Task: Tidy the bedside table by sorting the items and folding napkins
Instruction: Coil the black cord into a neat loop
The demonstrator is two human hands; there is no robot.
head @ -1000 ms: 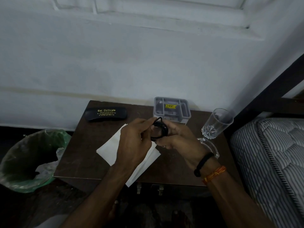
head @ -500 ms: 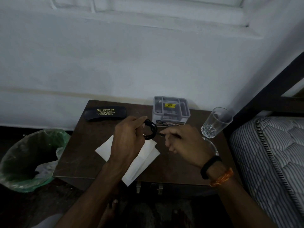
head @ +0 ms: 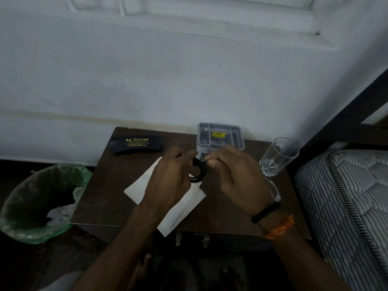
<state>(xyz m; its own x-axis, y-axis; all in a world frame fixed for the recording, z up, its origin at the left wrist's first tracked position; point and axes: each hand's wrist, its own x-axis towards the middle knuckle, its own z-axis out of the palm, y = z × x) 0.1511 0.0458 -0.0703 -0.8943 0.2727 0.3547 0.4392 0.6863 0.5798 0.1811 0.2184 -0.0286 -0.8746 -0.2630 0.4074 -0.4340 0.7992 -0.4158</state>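
Head view: hands (head: 206, 175) obscuring black loop (head: 199, 172)

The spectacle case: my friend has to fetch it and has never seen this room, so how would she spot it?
Find the dark wooden bedside table between the green-lined bin and the bed. The spectacle case lies at its back left corner, near the wall. It is the only long black item, printed "Sai Opticals" in yellow.

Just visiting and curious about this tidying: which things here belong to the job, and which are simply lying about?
Part of the job:
black coiled cord, held by left hand and right hand
white napkins
grey compartment organizer
black spectacle case
drinking glass
bedside table

Just nearby:
lined waste bin
striped mattress
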